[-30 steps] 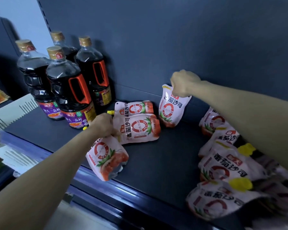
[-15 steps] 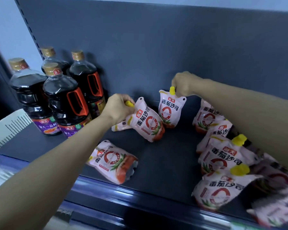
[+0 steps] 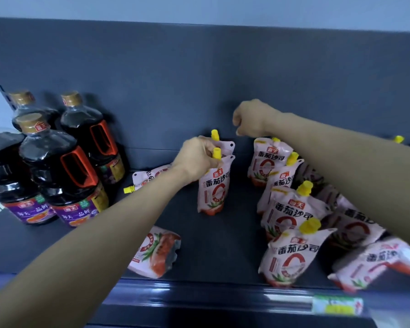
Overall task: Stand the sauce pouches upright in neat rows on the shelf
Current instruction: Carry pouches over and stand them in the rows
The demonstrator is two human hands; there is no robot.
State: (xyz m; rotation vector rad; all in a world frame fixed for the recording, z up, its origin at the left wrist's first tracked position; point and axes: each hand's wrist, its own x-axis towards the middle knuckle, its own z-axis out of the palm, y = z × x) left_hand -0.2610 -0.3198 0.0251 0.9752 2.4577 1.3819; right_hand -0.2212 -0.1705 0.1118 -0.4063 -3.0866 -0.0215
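1. The light is dim and cool, and it leaves the grey back panel (image 3: 223, 74) flat and bluish.
2. Soft shadows fall behind the dark bottles (image 3: 57, 166) onto that panel.
3. Small glints show on the bottle shoulders.
4. The pouches at lower right (image 3: 376, 261) are smeared with blur.
5. Wide-angle distortion bends the shelf edge (image 3: 199, 297) and stretches both forearms near the frame's borders.

At mid-frame the left hand (image 3: 197, 159) covers the upper left corner of the front pouch (image 3: 214, 185), and that pouch hides all but the cap and top edge of the pouch behind it (image 3: 225, 145). The left forearm crosses the lying pouch (image 3: 149, 174) and the fallen pouch (image 3: 158, 254) at lower centre. At lower right a blurred pouch (image 3: 376, 263) smears beyond reading. The leftmost bottle (image 3: 5, 166) is cut by the frame's left edge. Whether the right hand (image 3: 251, 119) holds anything cannot be told.
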